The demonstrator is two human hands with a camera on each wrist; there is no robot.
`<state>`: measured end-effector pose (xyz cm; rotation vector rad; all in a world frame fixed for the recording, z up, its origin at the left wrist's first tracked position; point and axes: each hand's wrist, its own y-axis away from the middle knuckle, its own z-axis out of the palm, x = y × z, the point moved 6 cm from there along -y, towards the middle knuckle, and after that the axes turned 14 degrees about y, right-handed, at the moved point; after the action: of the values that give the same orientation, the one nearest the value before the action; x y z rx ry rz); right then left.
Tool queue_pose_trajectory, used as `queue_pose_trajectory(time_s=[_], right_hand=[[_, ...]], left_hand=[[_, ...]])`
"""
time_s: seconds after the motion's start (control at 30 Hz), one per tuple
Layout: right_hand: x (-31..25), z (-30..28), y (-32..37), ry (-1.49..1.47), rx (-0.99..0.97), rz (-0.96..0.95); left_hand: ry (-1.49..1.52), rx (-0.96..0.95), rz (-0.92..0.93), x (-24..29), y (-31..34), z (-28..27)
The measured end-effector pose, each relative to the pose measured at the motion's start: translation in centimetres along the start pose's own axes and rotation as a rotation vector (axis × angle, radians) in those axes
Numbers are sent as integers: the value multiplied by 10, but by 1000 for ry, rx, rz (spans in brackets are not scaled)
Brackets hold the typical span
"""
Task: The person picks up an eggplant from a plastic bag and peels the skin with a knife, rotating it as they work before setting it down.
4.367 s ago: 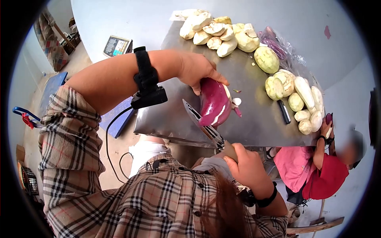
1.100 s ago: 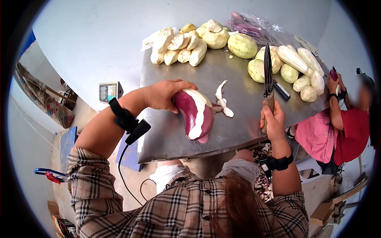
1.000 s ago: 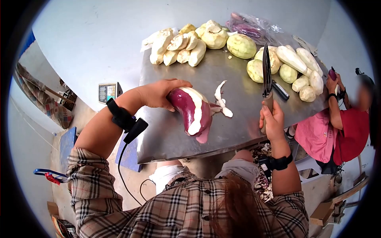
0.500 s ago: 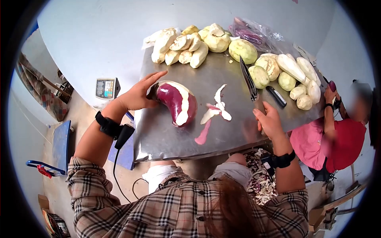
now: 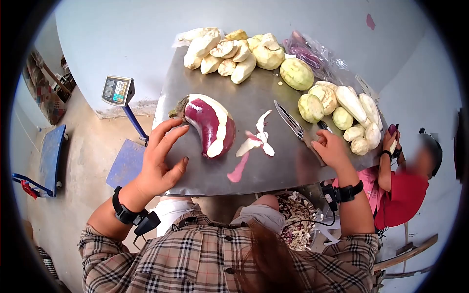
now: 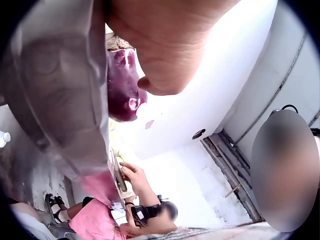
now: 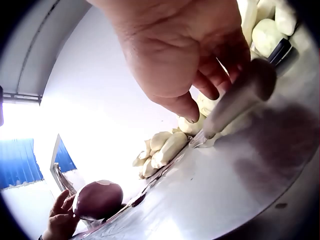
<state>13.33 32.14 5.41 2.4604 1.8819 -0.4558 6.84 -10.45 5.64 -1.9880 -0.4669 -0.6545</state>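
Eggplant (image 5: pixel 210 123) lies on the desk (image 5: pixel 268 171) just beyond and to the right of my open left hand (image 5: pixel 156 166), its stem (image 5: pixel 181 108) nearest the fingers and its long body curving away, while my right hand (image 5: pixel 332 149), also open, is farther, beside the knife (image 5: pixel 291 121).

One table (image 5: pixel 273 178) holds one partly peeled eggplant (image 5: pixel 204 124), one brown-handled knife (image 5: pixel 289 119) and over a dozen peeled eggplants (image 5: pixel 351 105), too overlapped for an exact count. One scale (image 5: pixel 117 91) stands nearby.
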Motion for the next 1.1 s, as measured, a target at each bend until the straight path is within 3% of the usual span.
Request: queue_pose_trajectory(time_s=[0.07,0.3,0.4,0.5,0.53,0.63,0.67,0.7,0.9,1.0,1.1], right_hand=[[-15,-18,-7,98,127,-61],[-76,-37,-100,112,98,-240],[-82,-13,-163,254,-45,-237],[-83,25,-212,628,-289,-248],[-95,21,-207,636,-423,-169],[-60,64,-255,701,-349,-306],[-50,74,-264,635,-408,-274],[-40,91,-276,746,-432,-374],[-59,93,-275,818,-387,-378],[-65,78,-268,702,-347,-238],[-53,89,-274,672,-386,-320]], left_hand=[[-42,3,12,2,1,0],[-13,-60,-30,-2,-3,4],[6,-79,-18,-6,-4,5],[8,-99,-22,-7,-4,7],[1,-106,-25,-8,-5,7],[18,-124,-45,-11,-5,8],[14,-127,-49,-9,-5,8],[8,-128,-46,-11,-5,9],[4,-110,-57,-14,-4,10],[9,-95,-46,-15,-3,9],[8,-77,-41,-15,-2,9]])
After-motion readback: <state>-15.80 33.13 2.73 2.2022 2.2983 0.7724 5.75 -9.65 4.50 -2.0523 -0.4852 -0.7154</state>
